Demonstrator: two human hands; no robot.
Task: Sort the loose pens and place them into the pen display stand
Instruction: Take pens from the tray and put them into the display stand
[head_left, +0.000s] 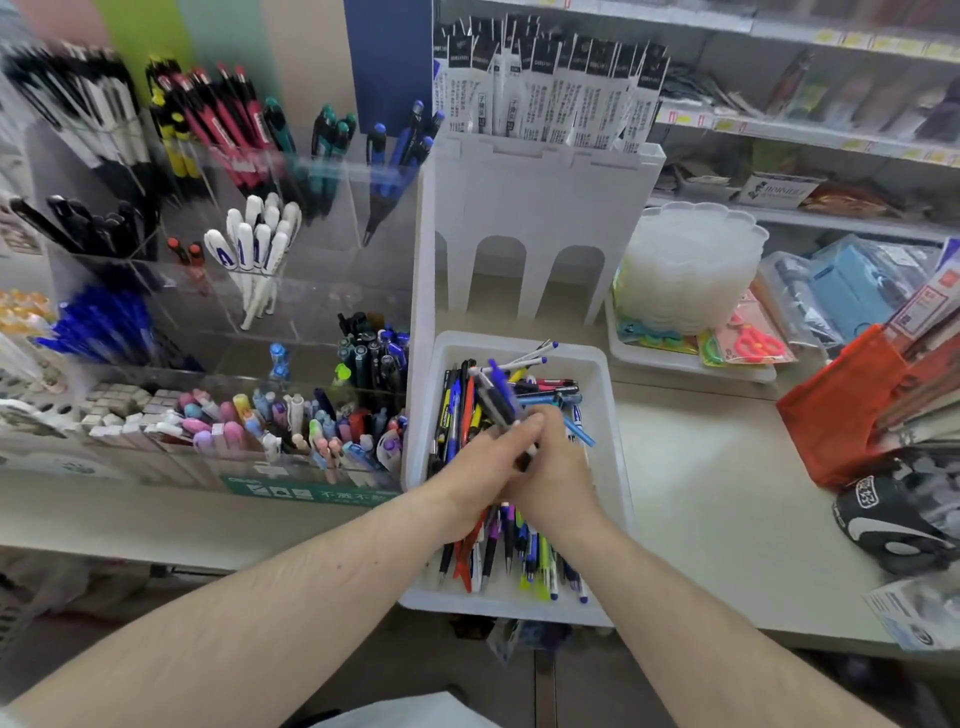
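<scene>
Over the white plastic tray (597, 364) of loose pens (467, 410), left hand (480, 470) and right hand (553, 470) together grip a blurred dark pen bundle (497, 397); loosening could spill it back.

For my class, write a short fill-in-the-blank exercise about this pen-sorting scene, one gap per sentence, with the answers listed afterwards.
1. The loose pens lie in a white ____.
2. Both hands, the left hand and the right hand, meet above the tray and grip a small bunch of ____.
3. The clear pen display stand stands to the ____ of the tray.
4. The folded bag on the counter to the right is ____ in colour.

Answers: tray; pens; left; orange
</scene>
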